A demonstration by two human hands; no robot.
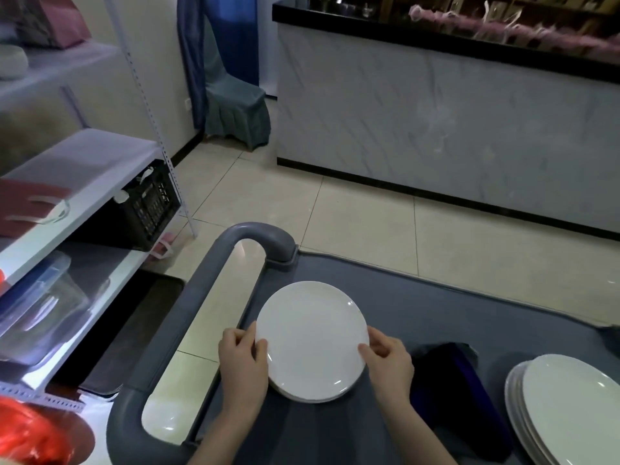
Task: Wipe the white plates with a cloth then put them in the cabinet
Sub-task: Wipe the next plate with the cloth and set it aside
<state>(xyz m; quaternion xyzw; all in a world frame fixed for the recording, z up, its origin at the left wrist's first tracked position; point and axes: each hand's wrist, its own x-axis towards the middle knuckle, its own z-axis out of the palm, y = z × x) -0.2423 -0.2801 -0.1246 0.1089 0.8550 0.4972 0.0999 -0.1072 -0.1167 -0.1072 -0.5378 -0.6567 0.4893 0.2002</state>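
Both hands are working the small stack of white plates (312, 337) at the left end of the grey cart (436, 307), just beside the cart handle (201, 297).

Left hand (243, 359) is gripping the stack's left rim, with the fingers curling onto the rim. Right hand (389, 359) is pinching the right rim, with the thumb lying on the top plate. More plate rims are showing under the top plate at its near edge. Can't tell whether the stack is sitting on the cart top or being held just clear of it.

Dark blue cloth (449, 374) is lying bunched on the cart top, just right of the right hand, between it and the second stack of white plates (570, 407). Neither hand is touching the cloth. The second stack is sitting at the cart's near right corner, partly cut off by the frame edge.

A white shelf rack (84, 182) is standing left of the cart, holding a black crate (151, 203) and a clear plastic container (43, 307). Something red and shiny (30, 434) is showing at the bottom left, too blurred to identify.

Across the tiled floor, a marble-front counter (436, 112) with a black top is running along the far side, with a chair in a teal cover (235, 105) standing at its left end.
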